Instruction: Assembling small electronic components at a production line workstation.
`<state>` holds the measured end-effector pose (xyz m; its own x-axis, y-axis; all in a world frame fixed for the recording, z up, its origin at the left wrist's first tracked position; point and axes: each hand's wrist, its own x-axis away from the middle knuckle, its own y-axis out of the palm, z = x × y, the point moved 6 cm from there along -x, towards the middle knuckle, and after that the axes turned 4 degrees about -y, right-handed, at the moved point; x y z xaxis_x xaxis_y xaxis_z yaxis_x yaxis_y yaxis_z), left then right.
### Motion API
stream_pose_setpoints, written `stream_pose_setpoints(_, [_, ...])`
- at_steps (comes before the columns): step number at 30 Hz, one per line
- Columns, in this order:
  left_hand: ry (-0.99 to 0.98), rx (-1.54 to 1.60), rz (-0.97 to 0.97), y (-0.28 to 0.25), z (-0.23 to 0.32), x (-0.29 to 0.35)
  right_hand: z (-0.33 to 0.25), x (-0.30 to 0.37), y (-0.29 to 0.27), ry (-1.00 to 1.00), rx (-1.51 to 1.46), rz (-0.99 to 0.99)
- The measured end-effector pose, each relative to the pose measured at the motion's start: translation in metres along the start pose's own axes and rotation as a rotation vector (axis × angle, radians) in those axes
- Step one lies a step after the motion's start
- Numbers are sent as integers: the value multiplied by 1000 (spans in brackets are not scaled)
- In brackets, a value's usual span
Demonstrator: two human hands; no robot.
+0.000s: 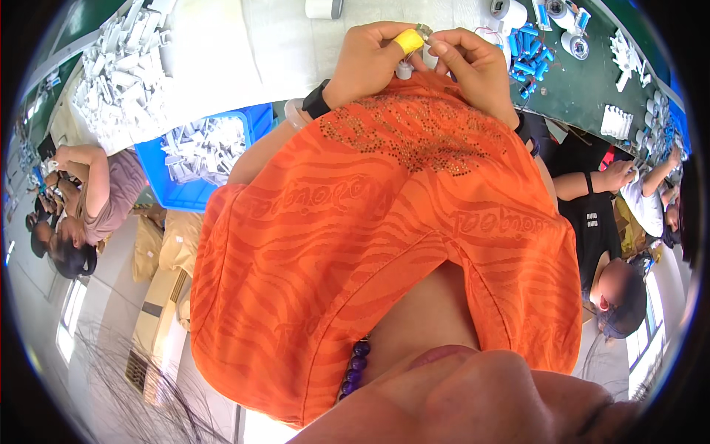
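Left hand (367,61): thumb and index finger closed in a pinch on a yellow piece (408,41). Right hand (475,65): thumb and index finger nearly meeting, pinched on a small greenish part (424,31) at the upper end of the yellow piece. A white cap-like part (404,71) sat just below; its join was too small to resolve. All were at the near edge of the worktop (214,48), close to the orange garment (384,237).

Judged risks: a slackened left pinch could drop the yellow piece over the near edge; a hard right-hand tug could strain any join; loose cloth could snag.

Farther out: blue cylinders (526,55) toward the right end, heaped white pieces (122,85) at the left end, a blue bin (181,198) of similar pieces beside the near edge there.
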<state>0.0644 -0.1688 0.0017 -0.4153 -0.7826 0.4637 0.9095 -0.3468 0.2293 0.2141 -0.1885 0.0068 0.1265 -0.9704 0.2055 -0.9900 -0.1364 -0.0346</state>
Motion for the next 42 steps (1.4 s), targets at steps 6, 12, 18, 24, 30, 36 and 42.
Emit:
stream_pose_setpoints(6, [-20,1,-39,1,-4,1,1,3,-2,50,-49,-28])
stream_pose_setpoints(12, [-35,115,-36,6,-6,3,-6,5,-4,75,-57,-64])
stream_pose_setpoints(18, [-93,57,-28,7,-4,6,-2,11,-4,111,-28,-11])
stream_pose_setpoints(24, [-17,-41,-15,8,-3,5,1,12,-5,122,-18,-1])
stream_pose_setpoints(30, [-17,-56,71,9,-5,7,0,12,-5,150,-67,-16])
stream_pose_setpoints(36, [-9,-144,45,9,3,5,5,13,-6,173,-98,-23])
stream_pose_setpoints(42, [76,-90,-33,1,14,-18,-9,-14,-18,29,-9,-123])
